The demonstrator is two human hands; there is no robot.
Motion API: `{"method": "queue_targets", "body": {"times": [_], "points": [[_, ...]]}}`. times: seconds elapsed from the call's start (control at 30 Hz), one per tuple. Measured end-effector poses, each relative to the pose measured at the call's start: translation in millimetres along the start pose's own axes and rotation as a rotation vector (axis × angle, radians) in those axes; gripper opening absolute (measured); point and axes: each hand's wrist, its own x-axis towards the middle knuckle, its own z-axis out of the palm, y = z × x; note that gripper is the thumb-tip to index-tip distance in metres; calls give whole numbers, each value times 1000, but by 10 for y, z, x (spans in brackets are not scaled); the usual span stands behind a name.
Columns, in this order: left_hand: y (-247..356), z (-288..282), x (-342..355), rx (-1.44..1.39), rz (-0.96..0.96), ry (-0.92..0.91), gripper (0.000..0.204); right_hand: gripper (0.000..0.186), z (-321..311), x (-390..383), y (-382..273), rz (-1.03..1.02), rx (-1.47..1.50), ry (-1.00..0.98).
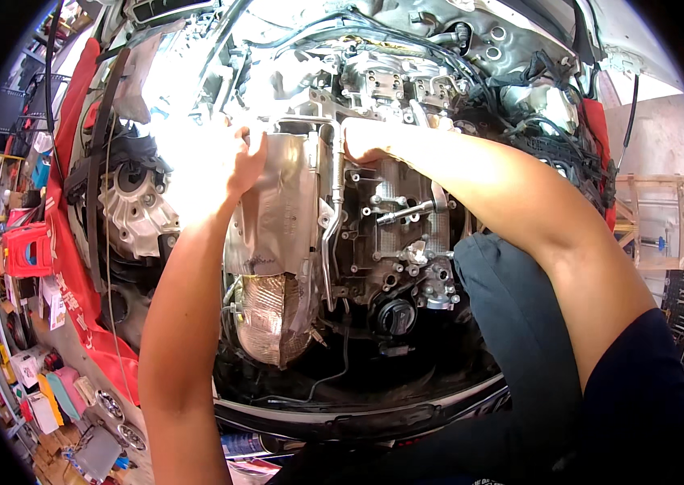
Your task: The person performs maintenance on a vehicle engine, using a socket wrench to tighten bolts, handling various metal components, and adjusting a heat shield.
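The left grip [247,166] is at the upper left edge of the silver heat shield [279,210]; glare hides whether it holds. The right grip [365,141] is by the metal pipe [337,174] right of the shield, its closure unclear. Below the shield bulges a crinkled cover [265,311]; well left hangs red cloth [116,364].

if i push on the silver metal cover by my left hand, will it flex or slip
The silver metal cover would probably flex a little, as it looks like sheet metal. Its smooth, shiny face may feel slippery.
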Motion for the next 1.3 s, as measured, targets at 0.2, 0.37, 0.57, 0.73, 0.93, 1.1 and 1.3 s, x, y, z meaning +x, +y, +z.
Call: {"method": "queue_targets", "body": {"times": [0.2, 0.37, 0.57, 0.73, 0.93, 1.1, 1.3], "points": [[-119, -491, 218, -335, -333, -435, 27, 27, -769, 14, -572, 125, 142, -160], [104, -1008, 582, -654, -687, -454, 33, 10, -804, -291, -445, 258, 298, -242], [48, -866, 446, -490, -579, -239, 27, 8, -531, -149, -356, 120, 812, -443], [-171, -1037, 599, -608, -715, -746, 26, 3, -570, 76, -584, -274, 283, -462], [-277, -976, 707, -864, -693, -782, 25, 7, -669, -29, -705, 133, 488, -464], [-272, -1036, 689, -922, -783, -753, 26, 6, -686, 8, -692, -31, 430, -518], [-159, -989, 835, -797, -808, -724, 22, 7, -875, 45, -673, -53, 403, -596]]}}
